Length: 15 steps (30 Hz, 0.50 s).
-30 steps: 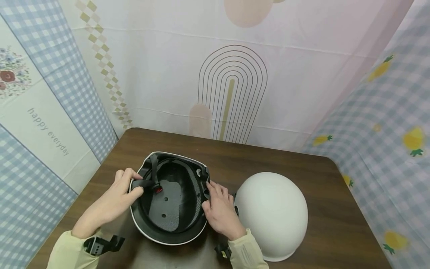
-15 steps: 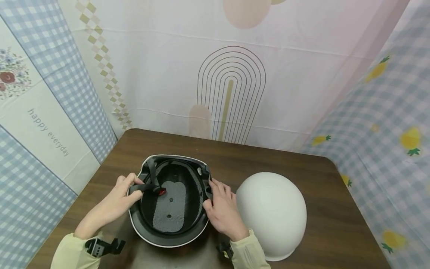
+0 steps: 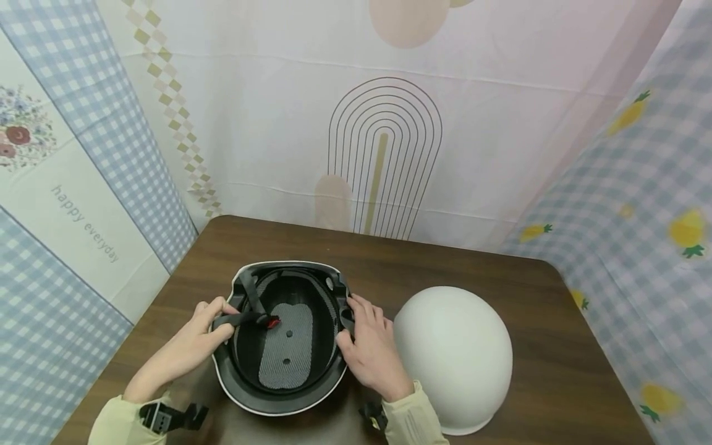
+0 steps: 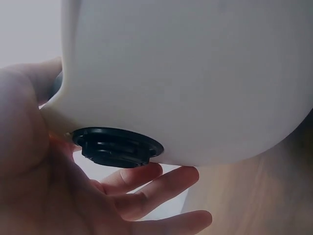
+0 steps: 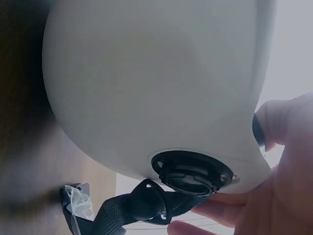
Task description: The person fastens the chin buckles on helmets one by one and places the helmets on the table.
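An upturned helmet (image 3: 286, 395) shows its black lining and chin strap (image 3: 245, 318) with a red buckle part in the head view. My left hand (image 3: 191, 346) grips its left rim, thumb inside beside the strap and fingers outside. On the opposite rim my right hand (image 3: 371, 352) holds it the same way. The wrist views show its white outer shell (image 4: 181, 78), with a black round fitting (image 4: 117, 147) near the left hand and a matching fitting (image 5: 190, 171) near the right. A black webbing strap (image 5: 112, 215) hangs by the right fingers.
A second white helmet (image 3: 455, 358) sits dome up, just right of my right forearm. Both are at the brown wooden table (image 3: 473, 266). Patterned cloths hang behind it (image 3: 267, 123) and along both sides. Black camera mounts sit on both wrists.
The held helmet has tilted and turned slightly, so more of its grey inner pad shows, and it has come a little nearer. Both hands keep their grip. The second helmet stays put.
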Available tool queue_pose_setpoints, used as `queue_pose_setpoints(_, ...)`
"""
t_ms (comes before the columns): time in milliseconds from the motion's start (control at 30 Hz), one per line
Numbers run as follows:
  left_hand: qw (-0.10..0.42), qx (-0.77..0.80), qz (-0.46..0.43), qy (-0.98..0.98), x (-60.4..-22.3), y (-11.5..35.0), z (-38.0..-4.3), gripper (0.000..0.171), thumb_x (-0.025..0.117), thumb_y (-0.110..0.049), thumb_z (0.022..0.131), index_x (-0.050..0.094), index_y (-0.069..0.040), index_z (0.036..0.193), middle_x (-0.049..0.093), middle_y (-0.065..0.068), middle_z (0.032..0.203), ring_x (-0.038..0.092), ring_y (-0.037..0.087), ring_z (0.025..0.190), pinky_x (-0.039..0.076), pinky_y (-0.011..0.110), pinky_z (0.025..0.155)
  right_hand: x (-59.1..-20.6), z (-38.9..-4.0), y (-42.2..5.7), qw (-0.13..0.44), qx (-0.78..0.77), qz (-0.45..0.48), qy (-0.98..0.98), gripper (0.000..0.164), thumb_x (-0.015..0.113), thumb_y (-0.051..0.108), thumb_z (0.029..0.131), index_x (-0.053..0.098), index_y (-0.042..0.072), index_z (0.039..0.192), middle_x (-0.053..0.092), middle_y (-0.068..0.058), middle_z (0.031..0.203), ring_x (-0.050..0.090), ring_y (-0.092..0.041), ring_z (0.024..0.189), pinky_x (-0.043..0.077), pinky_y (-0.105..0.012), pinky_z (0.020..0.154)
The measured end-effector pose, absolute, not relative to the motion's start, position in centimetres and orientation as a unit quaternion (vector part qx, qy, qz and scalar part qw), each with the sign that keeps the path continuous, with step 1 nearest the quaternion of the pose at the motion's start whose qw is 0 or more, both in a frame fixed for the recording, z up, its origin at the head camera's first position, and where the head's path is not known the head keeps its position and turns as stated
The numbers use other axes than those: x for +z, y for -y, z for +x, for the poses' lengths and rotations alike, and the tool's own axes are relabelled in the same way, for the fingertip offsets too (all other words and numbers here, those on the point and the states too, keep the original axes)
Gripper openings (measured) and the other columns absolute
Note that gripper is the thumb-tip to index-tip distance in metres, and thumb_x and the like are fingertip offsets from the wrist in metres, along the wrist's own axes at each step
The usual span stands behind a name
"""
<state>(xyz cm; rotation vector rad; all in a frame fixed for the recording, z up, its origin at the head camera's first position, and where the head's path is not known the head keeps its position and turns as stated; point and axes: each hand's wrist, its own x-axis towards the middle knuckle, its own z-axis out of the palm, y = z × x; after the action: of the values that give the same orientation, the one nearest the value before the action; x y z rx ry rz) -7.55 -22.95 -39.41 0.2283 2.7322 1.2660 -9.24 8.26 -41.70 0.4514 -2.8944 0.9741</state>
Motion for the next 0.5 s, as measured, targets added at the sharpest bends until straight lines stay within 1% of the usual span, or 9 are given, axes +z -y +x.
queue_pose_setpoints(133,0.067,0.423,0.064,-0.902,-39.61,23.09,-7.42,0.015,0.05,-0.012,0.093,0.055,-0.018,0.106,0.038,0.011,0.1,0.042,0.024,0.087,0.037,0.037,0.075,-41.72,-9.22,-8.18,0.028,0.32,0.149,0.935,0.062,0.048,0.022,0.084,0.043,0.007,0.144,0.038,-0.006,0.149,0.037,-0.028,0.13,0.028,-0.055,0.101)
queue_pose_setpoints(333,0.065,0.438,0.062,-0.894,-39.9,23.22,-7.33,0.016,0.051,-0.011,0.094,0.058,-0.017,0.107,0.036,0.01,0.098,0.037,0.023,0.087,0.036,0.037,0.073,-41.71,-9.2,-8.09,0.026,0.328,0.151,0.932,0.063,0.049,0.022,0.084,0.042,0.007,0.144,0.037,-0.007,0.149,0.037,-0.028,0.13,0.028,-0.055,0.101)
queue_pose_setpoints(500,0.058,0.442,0.062,-0.893,-40.12,23.28,-7.41,0.017,0.052,-0.01,0.093,0.059,-0.018,0.106,0.038,0.01,0.098,0.035,0.021,0.089,0.036,0.036,0.074,-41.61,-9.27,-8.02,0.031,0.328,0.151,0.932,0.063,0.05,0.023,0.084,0.042,0.006,0.143,0.038,-0.008,0.148,0.038,-0.028,0.13,0.029,-0.054,0.101)
